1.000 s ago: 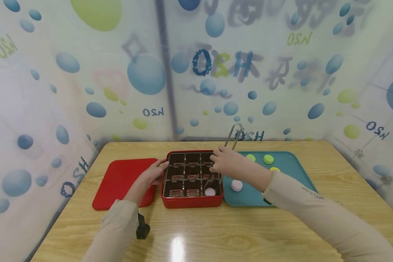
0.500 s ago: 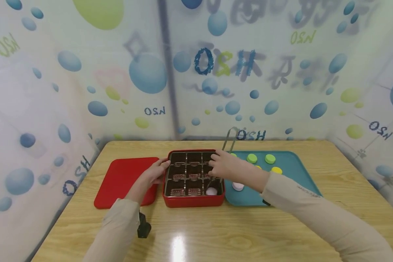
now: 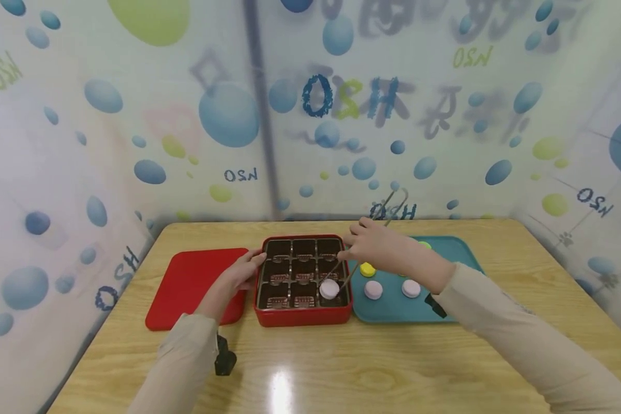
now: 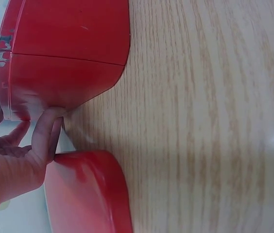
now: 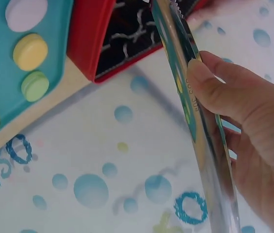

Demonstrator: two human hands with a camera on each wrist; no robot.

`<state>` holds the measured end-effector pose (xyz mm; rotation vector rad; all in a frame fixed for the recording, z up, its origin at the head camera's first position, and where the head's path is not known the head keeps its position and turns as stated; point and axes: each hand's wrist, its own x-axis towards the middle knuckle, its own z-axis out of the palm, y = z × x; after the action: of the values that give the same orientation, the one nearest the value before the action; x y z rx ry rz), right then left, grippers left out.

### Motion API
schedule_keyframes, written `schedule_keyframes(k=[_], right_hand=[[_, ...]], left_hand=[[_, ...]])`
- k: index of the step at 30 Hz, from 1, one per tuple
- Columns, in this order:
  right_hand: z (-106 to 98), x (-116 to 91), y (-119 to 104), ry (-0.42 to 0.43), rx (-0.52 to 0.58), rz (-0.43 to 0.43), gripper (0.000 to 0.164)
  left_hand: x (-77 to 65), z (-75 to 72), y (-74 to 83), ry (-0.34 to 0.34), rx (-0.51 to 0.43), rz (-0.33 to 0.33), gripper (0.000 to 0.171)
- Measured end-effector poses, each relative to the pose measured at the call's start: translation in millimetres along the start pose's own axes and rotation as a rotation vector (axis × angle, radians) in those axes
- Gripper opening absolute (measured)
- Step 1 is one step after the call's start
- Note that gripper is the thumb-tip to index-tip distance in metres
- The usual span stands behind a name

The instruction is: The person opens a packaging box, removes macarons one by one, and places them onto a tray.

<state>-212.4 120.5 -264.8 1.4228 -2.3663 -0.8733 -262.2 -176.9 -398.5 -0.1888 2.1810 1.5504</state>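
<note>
My right hand (image 3: 380, 247) grips metal tongs (image 5: 202, 145), whose handle end leans back and to the right. Their tips stand either side of a pale pink macaron (image 3: 329, 289) at the front right compartment of the red box (image 3: 304, 318). In the right wrist view, my thumb lies on one tong arm and fingers on the other side; the tips are out of frame. My left hand (image 3: 240, 270) holds the box's left wall, with fingertips at the rim. The left wrist view shows the left hand's (image 4: 20, 155) bent digits against the box's outer side.
Right of the box lies a blue tray (image 3: 393, 313) with pink, yellow and green macarons, including a yellow macaron (image 5: 30, 52). A red lid (image 3: 186, 287) lies to the left, close beside the box. A printed curtain (image 3: 310, 172) stands behind the wooden table (image 3: 310, 368).
The tongs have tilted to the right as my right hand moved right and up. The pink macaron shows higher in its compartment. My left hand keeps its place on the box.
</note>
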Motion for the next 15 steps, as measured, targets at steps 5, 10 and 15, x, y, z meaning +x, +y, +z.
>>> schedule_keyframes(k=[5, 10, 15], right_hand=[[-2.4, -9.0, 9.7, 0.032, 0.052, 0.040, 0.030], [-1.8, -26.0, 17.5, -0.001, 0.083, 0.111, 0.034], [0.8, -43.6, 23.9, -0.027, 0.122, 0.165, 0.036]], left_hand=[[-0.1, 1.5, 0.3, 0.008, -0.016, -0.012, 0.059], [-1.0, 2.0, 1.6, 0.010, -0.023, -0.021, 0.058], [-1.1, 0.4, 0.6, 0.016, -0.023, -0.025, 0.058]])
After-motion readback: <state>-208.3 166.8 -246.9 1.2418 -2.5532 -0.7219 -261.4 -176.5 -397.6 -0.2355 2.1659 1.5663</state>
